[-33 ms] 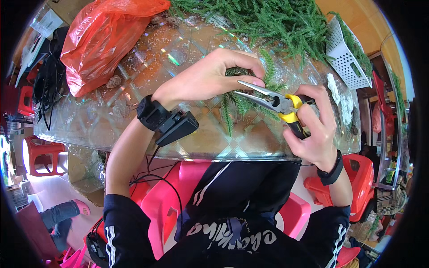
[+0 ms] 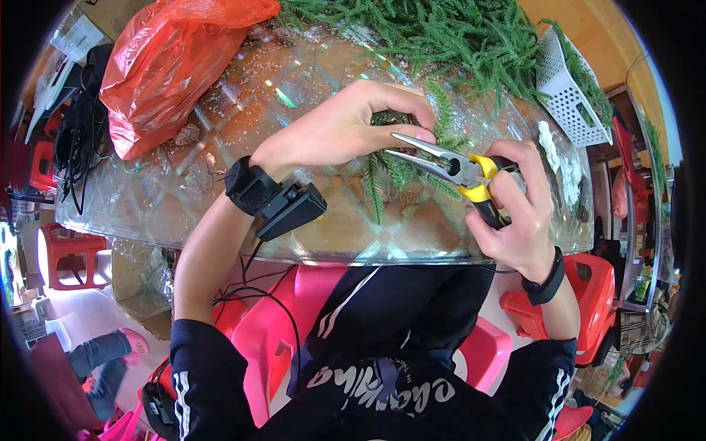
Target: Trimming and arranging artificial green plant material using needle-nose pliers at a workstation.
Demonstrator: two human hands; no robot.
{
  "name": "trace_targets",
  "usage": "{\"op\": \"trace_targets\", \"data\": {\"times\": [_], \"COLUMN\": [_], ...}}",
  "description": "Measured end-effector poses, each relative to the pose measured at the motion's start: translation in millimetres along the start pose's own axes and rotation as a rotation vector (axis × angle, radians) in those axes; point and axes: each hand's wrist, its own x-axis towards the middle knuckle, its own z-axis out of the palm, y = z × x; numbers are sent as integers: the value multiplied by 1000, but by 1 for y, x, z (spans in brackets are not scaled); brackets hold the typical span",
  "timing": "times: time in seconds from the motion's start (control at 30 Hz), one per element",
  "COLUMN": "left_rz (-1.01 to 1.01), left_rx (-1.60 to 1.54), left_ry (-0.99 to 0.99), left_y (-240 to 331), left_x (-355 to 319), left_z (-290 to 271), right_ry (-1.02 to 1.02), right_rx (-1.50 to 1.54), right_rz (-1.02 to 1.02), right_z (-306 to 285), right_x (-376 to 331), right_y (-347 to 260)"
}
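Over the middle of the table, my left hand [image 2: 360, 121] is closed with thumb and fingers on a green artificial pine sprig [image 2: 401, 173], whose twigs fan out below and to the right. My right hand [image 2: 522, 209] grips long-nose pliers [image 2: 463, 174] by their yellow and black handles. The pliers' jaws are spread apart and point left, with their tips beside my left thumb and in front of the sprig. Part of the sprig's stem is hidden behind my left fingers.
A heap of green pine sprigs [image 2: 456, 44] covers the far side of the glass-topped table [image 2: 294, 246]. Near it stands a white perforated basket [image 2: 573, 95]. A red plastic bag [image 2: 165, 81] sits at the far left. Red stools [image 2: 70, 253] and a person's legs [image 2: 99, 360] are beyond the table.
My hands, the sprig and the pliers look unmoved. At the lower left, the other person's legs have shifted slightly.
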Motion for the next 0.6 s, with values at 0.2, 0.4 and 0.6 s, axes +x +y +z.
{"op": "trace_targets", "data": {"times": [0.2,0.4,0.6], "left_rz": [-17,-17,-29], "left_rx": [-13,-21,-31], "left_ry": [-2,-12,-25], "left_y": [0,0,1], "left_x": [0,0,0], "left_z": [1,2,1], "right_ry": [39,49,52], "right_rx": [-15,-18,-74], "right_rz": [-56,-64,-70], "right_z": [2,4,6], "right_x": [0,0,-2], "right_y": [4,5,2]}}
